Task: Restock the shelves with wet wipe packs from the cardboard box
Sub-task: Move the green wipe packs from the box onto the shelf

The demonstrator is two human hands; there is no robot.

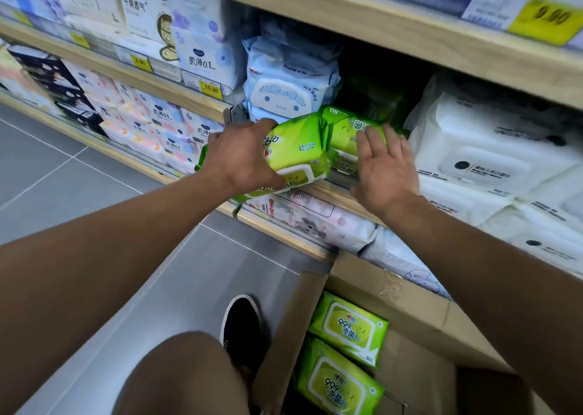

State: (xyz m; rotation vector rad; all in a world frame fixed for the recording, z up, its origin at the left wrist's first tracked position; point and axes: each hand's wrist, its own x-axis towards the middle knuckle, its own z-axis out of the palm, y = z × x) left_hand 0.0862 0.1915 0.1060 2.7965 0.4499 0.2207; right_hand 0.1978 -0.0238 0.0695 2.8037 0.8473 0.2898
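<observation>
Green pack (296, 152) sits at the shelf (328, 193) edge, mid-frame, gripped by the left hand (243, 159), fingers curled over it. Right hand (383, 168) lies flat, fingers straight, on a second pack (350, 130) just beside it. Two more packs (347, 329) lie in the box (410, 313), lower right.

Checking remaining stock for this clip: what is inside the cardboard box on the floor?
The cardboard box holds two green wet wipe packs lying label-up, one nearer the camera. Its flaps and the right arm cover the rest, so further packs cannot be ruled out.
</observation>
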